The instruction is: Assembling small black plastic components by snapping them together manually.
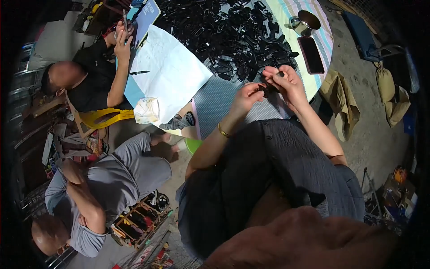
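Note:
Both my hands meet over the near edge of the round table (215, 101). My left hand (247, 96), with a gold bangle on its wrist, pinches a small black plastic part (267, 88). My right hand (286, 83) grips the same part from the other side, fingers curled over it. Just beyond my hands lies a large heap of similar black plastic parts (228, 31), covering much of the tabletop.
A white sheet (168, 71) with a pen (139, 72) covers the table's left side. A dark phone (311, 54) and a metal cup (305, 22) sit at the right. Two other people sit at the left, one holding a pen over a blue notebook (145, 18).

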Demonstrator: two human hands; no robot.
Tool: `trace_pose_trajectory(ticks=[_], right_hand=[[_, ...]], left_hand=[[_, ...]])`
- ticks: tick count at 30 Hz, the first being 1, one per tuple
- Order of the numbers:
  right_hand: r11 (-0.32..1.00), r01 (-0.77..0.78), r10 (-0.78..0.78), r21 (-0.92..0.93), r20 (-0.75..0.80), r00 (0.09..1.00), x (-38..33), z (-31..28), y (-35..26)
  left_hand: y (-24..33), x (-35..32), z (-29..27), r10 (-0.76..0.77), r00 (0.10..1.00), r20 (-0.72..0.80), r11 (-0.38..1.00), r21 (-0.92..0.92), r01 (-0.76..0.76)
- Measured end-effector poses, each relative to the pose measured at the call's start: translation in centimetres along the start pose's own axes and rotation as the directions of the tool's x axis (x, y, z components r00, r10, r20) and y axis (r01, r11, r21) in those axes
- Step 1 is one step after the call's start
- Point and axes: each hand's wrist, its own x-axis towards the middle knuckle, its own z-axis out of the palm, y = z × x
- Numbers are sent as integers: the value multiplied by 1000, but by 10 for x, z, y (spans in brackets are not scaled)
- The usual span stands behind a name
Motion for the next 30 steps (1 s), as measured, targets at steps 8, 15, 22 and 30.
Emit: trace_pose_trajectory(ticks=[8,15,22,30], right_hand=[[763,63,36,-643,140,990,-7,-21,19],[770,76,43,-634,171,984,-12,-32,26],[757,95,45,-646,197,979,-15,-24,15],[851,-67,98,-521,31,995,-16,-24,29]], left_hand=[[2,-1,-3,-77,990,-121,906,-423,19],[13,-4,-7,-189,979,-81,899,-416,139],[23,-10,-2,-150,988,36,973,-172,154],[17,-8,-6,59,996,-59,981,189,-47]])
